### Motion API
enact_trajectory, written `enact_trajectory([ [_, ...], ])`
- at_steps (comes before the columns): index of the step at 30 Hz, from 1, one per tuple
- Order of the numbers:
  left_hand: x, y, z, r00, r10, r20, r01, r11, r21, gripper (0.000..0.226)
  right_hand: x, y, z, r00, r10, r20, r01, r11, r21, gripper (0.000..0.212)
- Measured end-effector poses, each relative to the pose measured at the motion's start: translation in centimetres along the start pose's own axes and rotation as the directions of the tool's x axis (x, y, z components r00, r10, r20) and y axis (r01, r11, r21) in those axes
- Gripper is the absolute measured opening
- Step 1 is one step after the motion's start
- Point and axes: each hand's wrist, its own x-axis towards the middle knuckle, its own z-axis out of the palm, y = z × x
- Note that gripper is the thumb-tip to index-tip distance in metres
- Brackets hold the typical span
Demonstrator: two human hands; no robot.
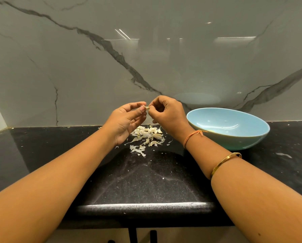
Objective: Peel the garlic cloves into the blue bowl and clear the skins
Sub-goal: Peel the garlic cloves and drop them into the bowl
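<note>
Both hands are raised above the black counter with a small pale garlic clove between them. My left hand pinches the clove with thumb and forefinger. From the other side, the fingertips of my right hand pinch it too. Below the hands lies a pile of papery garlic skins on the counter. The blue bowl stands to the right of my right wrist, and a bit of something pale yellow shows inside it behind the wrist.
The black stone counter has white specks and crumbs on it, and its front edge runs just below my forearms. A grey marble wall rises close behind the skins and the bowl.
</note>
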Motion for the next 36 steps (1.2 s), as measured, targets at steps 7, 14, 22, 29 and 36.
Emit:
enact_trajectory([
  [7,-0.18,0.39,0.18,0.998,-0.058,-0.009,0.056,0.988,-0.141,0.015,-0.08,-0.05,0.23,1.0,0.026,0.002,-0.026,0.999,0.038,0.012],
  [14,-0.29,0.5,0.27,0.997,-0.073,-0.027,0.069,0.991,-0.112,0.013,-0.14,-0.23,0.11,0.999,0.03,0.022,-0.031,0.999,0.044,0.012],
  [22,-0.32,0.5,0.29,0.998,-0.048,-0.045,0.046,0.998,-0.029,0.009,-0.2,-0.32,0.02,0.998,0.009,0.061,-0.008,1.0,-0.011,0.013],
  [29,-0.25,0.52,0.25,0.998,-0.048,-0.048,0.048,0.999,0.003,0.009,-0.19,-0.29,-0.02,0.997,0.044,0.064,-0.044,0.999,0.0,0.014],
  [36,-0.25,0.58,0.31,0.999,-0.04,-0.031,0.04,0.999,0.028,0.012,-0.1,-0.26,0.02,0.998,0.063,-0.001,-0.063,0.998,0.007,0.016],
])
